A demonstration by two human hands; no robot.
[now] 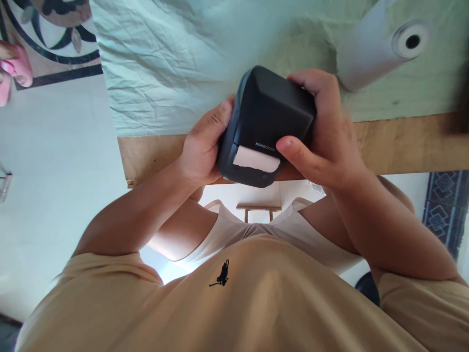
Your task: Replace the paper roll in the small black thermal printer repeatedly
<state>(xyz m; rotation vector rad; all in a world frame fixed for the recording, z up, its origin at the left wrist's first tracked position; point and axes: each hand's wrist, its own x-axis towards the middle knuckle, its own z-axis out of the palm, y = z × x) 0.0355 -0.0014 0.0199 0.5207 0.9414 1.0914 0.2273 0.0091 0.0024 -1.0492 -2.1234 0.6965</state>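
Note:
A black label printer with light lettering on its lid is held up between both hands, over the near edge of the table. From its slot sticks a short strip of white label paper with a ragged end. My left hand grips the printer's left side, its thumb along the edge and the other fingers hidden underneath. Around the right side wraps my right hand, the thumb resting on the lid near the lettering and the fingers behind the far corner.
A light green cloth covers the table, leaving a bare wooden edge in front. Behind my right hand lies a roll of white sheeting with a hollow core. Pink footwear shows on the floor at far left.

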